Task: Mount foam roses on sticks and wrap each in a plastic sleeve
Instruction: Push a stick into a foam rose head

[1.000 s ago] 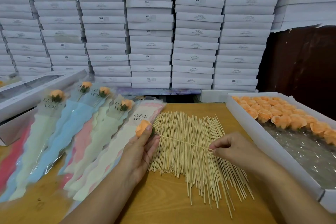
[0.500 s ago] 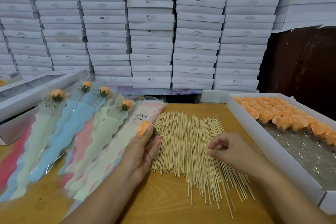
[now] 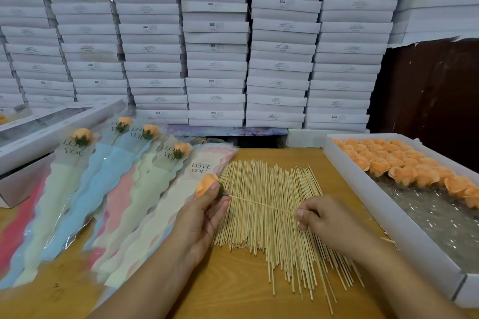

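Head view puts the orange foam rose with its green base (image 3: pixel 208 184) just above the desk, over the near edge of the top sleeve and the left side of the stick pile. Your left hand (image 3: pixel 199 217) pinches it, thumb on the petals and fingers curled behind the base. One thin bamboo stick (image 3: pixel 261 204) runs from the green base rightward to your right hand (image 3: pixel 326 217), which pinches its far end between thumb and curled fingers.

The stick appears to sit already in the base, so the step in hand is seating it. Keep the stick in line with the rose's axis as you push; an angled push would likely break out through the side of the foam. Grip the green base rather than squeezing the petals, which probably dent easily. Choking your right hand up closer to the rose should stop the thin stick from bowing.

Under both hands lies the loose pile of bamboo sticks (image 3: pixel 274 228) on the wooden desk (image 3: pixel 233 290). To your left sit the cream plastic sleeve printed "LOVE YOU" (image 3: pixel 166 210), empty and nearest, and beyond it four wrapped roses in pastel sleeves (image 3: pixel 77 179). At right, the white tray of orange foam roses (image 3: pixel 363 197) is within reach.
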### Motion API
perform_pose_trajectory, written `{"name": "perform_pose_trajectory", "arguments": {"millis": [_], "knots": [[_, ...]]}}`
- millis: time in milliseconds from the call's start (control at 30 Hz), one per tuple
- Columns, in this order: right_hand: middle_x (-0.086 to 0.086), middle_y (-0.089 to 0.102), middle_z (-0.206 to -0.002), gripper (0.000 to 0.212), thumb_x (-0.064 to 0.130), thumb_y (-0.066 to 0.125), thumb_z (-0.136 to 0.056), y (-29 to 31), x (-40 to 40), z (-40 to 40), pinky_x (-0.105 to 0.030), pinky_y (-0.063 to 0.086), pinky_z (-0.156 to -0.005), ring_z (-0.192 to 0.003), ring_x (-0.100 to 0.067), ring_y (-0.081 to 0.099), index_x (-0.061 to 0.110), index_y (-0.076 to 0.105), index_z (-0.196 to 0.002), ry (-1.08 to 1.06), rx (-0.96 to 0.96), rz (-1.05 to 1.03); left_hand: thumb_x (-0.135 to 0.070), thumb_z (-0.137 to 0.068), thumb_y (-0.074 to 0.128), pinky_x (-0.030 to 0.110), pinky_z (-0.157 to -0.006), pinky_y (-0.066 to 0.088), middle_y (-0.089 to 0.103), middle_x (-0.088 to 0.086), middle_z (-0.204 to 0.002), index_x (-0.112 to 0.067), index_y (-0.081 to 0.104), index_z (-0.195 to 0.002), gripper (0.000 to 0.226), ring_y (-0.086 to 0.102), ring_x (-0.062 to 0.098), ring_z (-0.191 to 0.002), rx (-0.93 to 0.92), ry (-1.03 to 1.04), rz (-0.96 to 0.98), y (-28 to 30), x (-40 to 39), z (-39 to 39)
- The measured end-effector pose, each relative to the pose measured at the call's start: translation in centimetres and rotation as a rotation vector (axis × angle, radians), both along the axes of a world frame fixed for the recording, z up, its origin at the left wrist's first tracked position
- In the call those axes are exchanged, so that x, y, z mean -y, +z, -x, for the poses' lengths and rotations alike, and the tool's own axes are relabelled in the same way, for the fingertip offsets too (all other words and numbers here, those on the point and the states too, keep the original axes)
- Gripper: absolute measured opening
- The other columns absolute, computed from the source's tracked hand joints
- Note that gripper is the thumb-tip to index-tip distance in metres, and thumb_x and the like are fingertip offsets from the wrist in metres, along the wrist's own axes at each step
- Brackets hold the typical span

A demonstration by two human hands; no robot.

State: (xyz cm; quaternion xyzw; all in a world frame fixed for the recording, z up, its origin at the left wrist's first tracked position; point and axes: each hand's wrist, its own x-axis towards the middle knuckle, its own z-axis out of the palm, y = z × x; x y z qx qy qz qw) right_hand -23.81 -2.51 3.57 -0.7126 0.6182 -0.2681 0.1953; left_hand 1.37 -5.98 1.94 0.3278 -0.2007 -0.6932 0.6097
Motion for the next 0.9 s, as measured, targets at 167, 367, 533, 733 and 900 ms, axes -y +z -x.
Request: {"name": "perform_pose_trajectory", "arguments": {"millis": [167,367,533,733,900], "knots": [[0.007,0.069,-0.075,0.018,0.031,0.07,-0.092,0.41,-0.03,0.08,-0.018,0.044,-0.062,-0.07,-0.003,0.062,0.031,0.069,-0.074,-0.022,0.091,0.032,-0.008,-0.083,0.072,0.025,-0.055,0.061,0.075,0.02,-0.088,0.007,0.061,-0.123,0.044,0.075,0.019,-0.068,-0.018,0.022,-0.016,0.01,0.07,0.01],[0.008,0.067,-0.072,0.015,0.027,0.082,-0.081,0.37,0.06,0.34,-0.015,0.043,-0.058,-0.065,-0.001,0.061,0.028,0.07,-0.072,-0.074,0.114,0.065,-0.008,-0.081,0.073,0.025,-0.053,0.06,0.074,0.021,-0.089,0.007,0.059,-0.125,0.049,0.075,0.02,-0.068,-0.023,0.024,-0.022,0.03,0.07,0.12],[0.009,0.067,-0.069,0.017,0.028,0.08,-0.083,0.09,0.18,0.23,-0.016,0.042,-0.058,-0.065,-0.001,0.06,0.029,0.071,-0.069,-0.061,0.08,0.057,-0.01,-0.078,0.074,0.025,-0.054,0.061,0.074,0.021,-0.089,0.007,0.058,-0.127,0.054,0.074,0.019,-0.066,-0.017,0.026,-0.021,0.01,0.08,0.09],[0.007,0.069,-0.072,0.022,0.029,0.072,-0.09,-0.13,0.22,0.12,-0.024,0.049,-0.06,-0.068,-0.006,0.062,0.03,0.07,-0.068,-0.023,0.023,0.029,-0.01,-0.075,0.075,0.025,-0.054,0.061,0.074,0.02,-0.089,0.008,0.059,-0.126,0.056,0.074,0.019,-0.067,-0.007,0.035,-0.015,-0.01,0.12,0.07],[0.009,0.065,-0.06,0.034,0.029,0.059,-0.097,-0.46,0.39,0.33,-0.027,0.042,-0.052,-0.047,-0.004,0.047,0.031,0.066,-0.065,0.011,-0.042,0.006,-0.01,-0.073,0.075,0.025,-0.055,0.061,0.074,0.019,-0.089,0.007,0.059,-0.126,0.058,0.074,0.018,-0.068,0.002,0.029,-0.012,-0.05,0.12,0.1]]}}
